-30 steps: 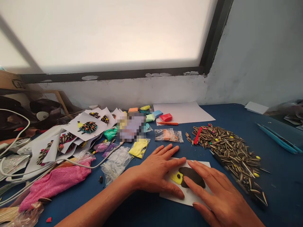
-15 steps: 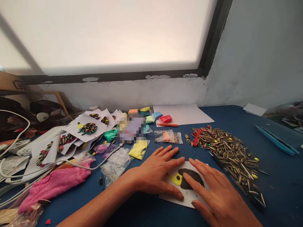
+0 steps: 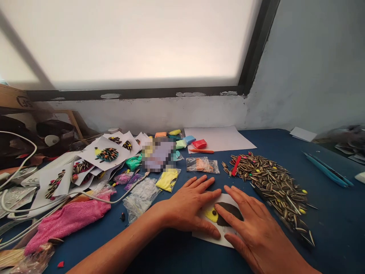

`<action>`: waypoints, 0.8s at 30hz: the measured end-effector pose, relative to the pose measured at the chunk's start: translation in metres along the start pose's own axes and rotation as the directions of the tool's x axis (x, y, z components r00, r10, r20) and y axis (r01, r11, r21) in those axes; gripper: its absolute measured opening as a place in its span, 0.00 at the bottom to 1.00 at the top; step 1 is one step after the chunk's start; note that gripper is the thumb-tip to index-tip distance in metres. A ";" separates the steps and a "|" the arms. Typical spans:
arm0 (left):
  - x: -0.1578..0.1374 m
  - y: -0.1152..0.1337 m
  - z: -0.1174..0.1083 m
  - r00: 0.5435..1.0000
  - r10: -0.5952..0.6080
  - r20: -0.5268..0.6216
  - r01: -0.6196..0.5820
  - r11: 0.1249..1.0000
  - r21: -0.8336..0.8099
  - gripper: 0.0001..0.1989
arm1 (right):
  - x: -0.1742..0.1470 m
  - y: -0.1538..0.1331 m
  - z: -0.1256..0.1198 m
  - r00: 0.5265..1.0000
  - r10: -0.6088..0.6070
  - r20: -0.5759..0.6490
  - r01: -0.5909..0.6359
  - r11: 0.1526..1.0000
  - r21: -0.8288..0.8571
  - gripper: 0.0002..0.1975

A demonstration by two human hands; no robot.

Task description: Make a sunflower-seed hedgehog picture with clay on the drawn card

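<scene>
A small white paper card lies on the blue table before me, bearing a dark clay body and a yellow clay head with a dark dot on it. Thin pencil legs show under the body. My left hand rests flat with fingers spread over the card's left edge. Over the right part of the card is my right hand, fingers apart, its index fingertip touching the dark clay near the head. The right end of the clay body is hidden by that hand.
A heap of sunflower seeds with a red strip lies at right, near blue tweezers. Bagged clay, including a yellow packet, sits ahead. Finished seed cards, a white cable and a pink cloth crowd the left.
My right hand has shifted slightly left across the card, its index fingertip now closer to the yellow head. The left hand stays nearly in place.
</scene>
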State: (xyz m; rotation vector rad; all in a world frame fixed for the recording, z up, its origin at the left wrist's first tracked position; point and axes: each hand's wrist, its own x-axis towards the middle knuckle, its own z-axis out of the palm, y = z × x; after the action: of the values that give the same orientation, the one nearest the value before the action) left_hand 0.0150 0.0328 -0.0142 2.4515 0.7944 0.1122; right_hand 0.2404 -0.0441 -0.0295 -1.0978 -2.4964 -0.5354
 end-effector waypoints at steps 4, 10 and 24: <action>0.000 0.000 0.000 1.000 0.003 -0.003 -0.003 1.000 0.002 0.49 | 0.003 -0.002 -0.001 1.000 0.003 0.013 -0.003 0.999 -0.034 0.20; 0.000 0.000 0.000 1.000 0.010 -0.012 -0.010 1.000 -0.001 0.49 | 0.001 -0.005 -0.002 1.000 0.030 0.002 -0.029 0.998 -0.055 0.24; 0.000 0.004 -0.003 1.000 -0.007 -0.008 0.006 1.000 -0.027 0.45 | -0.023 0.002 -0.016 0.994 0.069 -0.079 -0.076 0.994 -0.081 0.20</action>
State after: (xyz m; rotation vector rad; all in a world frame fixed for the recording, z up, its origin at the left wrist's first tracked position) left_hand 0.0160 0.0314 -0.0096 2.4242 0.7994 0.1302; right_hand 0.2596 -0.0647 -0.0260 -1.1716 -2.3780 -0.6543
